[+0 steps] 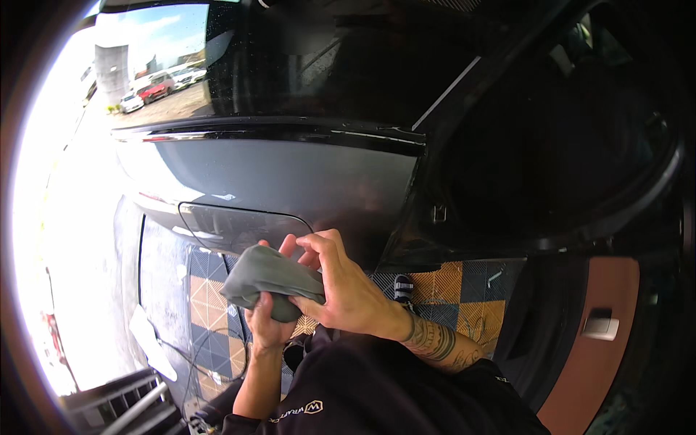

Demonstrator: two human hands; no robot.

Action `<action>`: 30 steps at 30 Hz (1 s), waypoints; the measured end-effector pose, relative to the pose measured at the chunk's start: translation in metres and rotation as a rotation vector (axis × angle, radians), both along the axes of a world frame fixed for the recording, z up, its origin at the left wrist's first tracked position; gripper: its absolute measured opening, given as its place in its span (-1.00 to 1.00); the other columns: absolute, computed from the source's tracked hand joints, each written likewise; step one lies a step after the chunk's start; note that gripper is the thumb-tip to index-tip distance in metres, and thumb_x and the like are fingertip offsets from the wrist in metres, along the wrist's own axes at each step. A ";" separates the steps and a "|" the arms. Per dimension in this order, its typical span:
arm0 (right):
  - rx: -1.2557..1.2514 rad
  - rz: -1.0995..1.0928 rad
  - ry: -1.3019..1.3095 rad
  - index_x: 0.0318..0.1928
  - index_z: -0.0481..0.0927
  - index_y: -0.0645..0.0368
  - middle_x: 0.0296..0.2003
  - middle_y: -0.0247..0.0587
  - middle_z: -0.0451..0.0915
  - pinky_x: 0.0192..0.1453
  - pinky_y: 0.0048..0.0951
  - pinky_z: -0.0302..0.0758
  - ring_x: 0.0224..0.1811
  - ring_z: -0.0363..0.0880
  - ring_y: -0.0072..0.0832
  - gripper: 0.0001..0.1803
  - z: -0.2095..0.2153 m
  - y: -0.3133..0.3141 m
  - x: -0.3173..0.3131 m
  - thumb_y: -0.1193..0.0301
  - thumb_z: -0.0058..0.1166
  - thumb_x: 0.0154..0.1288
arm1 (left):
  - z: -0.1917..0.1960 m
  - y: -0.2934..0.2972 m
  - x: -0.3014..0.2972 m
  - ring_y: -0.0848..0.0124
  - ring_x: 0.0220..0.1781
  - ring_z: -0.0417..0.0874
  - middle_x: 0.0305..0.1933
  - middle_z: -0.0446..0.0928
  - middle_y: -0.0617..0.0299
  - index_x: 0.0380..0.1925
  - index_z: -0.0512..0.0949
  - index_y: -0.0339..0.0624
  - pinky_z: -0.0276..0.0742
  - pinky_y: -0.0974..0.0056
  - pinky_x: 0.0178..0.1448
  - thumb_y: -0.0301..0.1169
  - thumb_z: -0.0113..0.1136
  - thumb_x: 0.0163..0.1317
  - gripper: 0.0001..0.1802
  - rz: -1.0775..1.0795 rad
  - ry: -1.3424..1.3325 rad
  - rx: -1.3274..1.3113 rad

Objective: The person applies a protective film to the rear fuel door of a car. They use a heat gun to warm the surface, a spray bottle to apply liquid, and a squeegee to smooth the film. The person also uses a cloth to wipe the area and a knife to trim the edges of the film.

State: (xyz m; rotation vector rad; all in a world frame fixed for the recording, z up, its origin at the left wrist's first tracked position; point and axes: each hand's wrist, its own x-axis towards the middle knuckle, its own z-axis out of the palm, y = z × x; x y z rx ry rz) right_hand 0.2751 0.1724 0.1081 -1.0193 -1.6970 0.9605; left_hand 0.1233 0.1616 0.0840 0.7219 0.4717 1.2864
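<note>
A folded grey cloth (264,275) is bunched up in front of me, held near the dark grey side panel (319,174) of a car. My left hand (270,328) grips it from below, thumb pressed on its near side and fingertips showing behind it. At the cloth's right edge, my right hand (346,293) pinches it with the thumb, its fingers bent above. Just beyond the hands, the car's fuel flap (246,226) lies flush in the panel. Whether anything is wrapped inside the cloth cannot be seen.
To the right is an open car door with brown trim (591,341), beside a dark door opening. Patterned floor tiles (438,286) lie below, with a shoe (403,288) on them. A white sheet-like piece (152,344) and cables lie at the left.
</note>
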 end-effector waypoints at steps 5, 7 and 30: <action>-0.002 0.156 -0.104 0.27 0.15 0.31 0.11 0.12 0.25 0.02 -0.23 0.54 0.01 0.51 -0.13 -0.09 -0.019 -0.025 0.050 0.19 0.41 0.05 | 0.015 -0.036 0.042 0.13 0.01 0.46 0.06 0.36 0.03 0.49 -0.07 0.09 0.52 -0.02 0.10 0.22 -0.10 0.32 -0.13 0.379 -0.081 -0.377; 0.025 0.256 -0.023 0.30 0.14 0.32 0.16 0.17 0.21 0.02 -0.22 0.55 0.04 0.51 -0.08 -0.06 -0.023 -0.024 0.072 0.13 0.38 0.07 | 0.019 -0.045 0.045 0.20 -0.12 0.41 -0.05 0.33 0.06 0.49 -0.07 0.07 0.50 0.05 -0.05 0.28 -0.12 0.30 -0.10 0.241 -0.163 -0.350; 0.520 0.231 -0.624 -0.20 0.65 0.22 -0.11 -0.07 0.61 0.12 -0.32 0.38 -0.03 0.57 -0.29 -0.68 0.067 0.165 -0.062 0.27 -0.05 0.22 | 0.029 0.018 0.048 0.16 0.17 0.48 -0.01 0.45 0.08 0.13 0.33 -0.45 0.37 0.07 0.35 -0.58 0.05 -0.07 -0.37 0.963 0.368 -0.036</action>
